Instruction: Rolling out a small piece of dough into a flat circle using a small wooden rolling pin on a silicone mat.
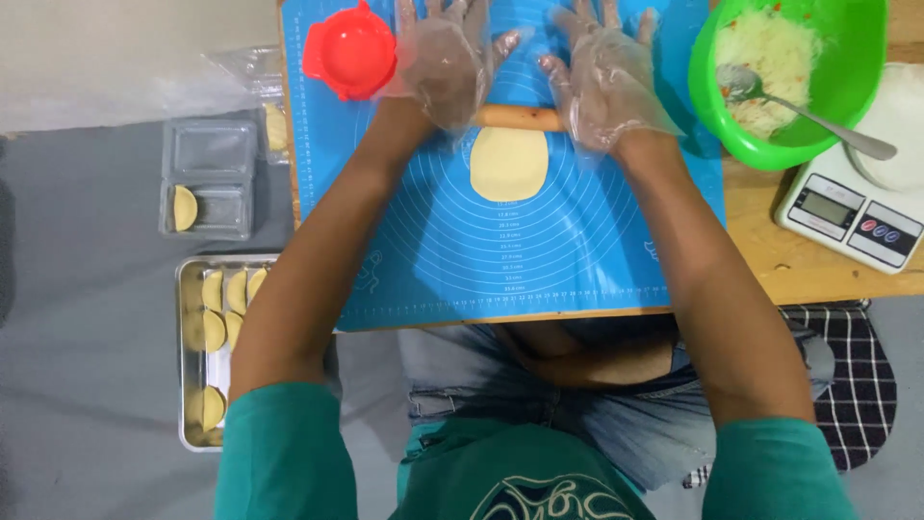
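On the blue mat [597, 241] that covers most of the wooden surface [789, 270], both hands lie flat on a wooden rolling pin [520, 118]. The left hand [443, 63] wears a thin clear glove, its fingers spread and its palm pressed down on the left end of the pin. The right hand [606, 82], gloved the same way, is spread and pressed on the right end. Only the middle stretch of the pin shows between them. Just below it, touching its near edge, lies a flat oval of pale dough [508, 164], near the centre of the ring markings printed on the mat.

A red round mould [351, 50] sits on the mat just beside the left hand, at the mat's upper left. To the right, a green bowl [847, 87] holds a shredded white filling, and a metal spoon [808, 114] rests in it with its handle out over the rim. A white kitchen scale [847, 217] stands on the surface below the bowl.

Off the surface to the left, on the grey floor [77, 337], a metal tray [192, 424] carries several folded half-moon dumplings [214, 289]. Above it a clear plastic box [207, 154] holds one more.
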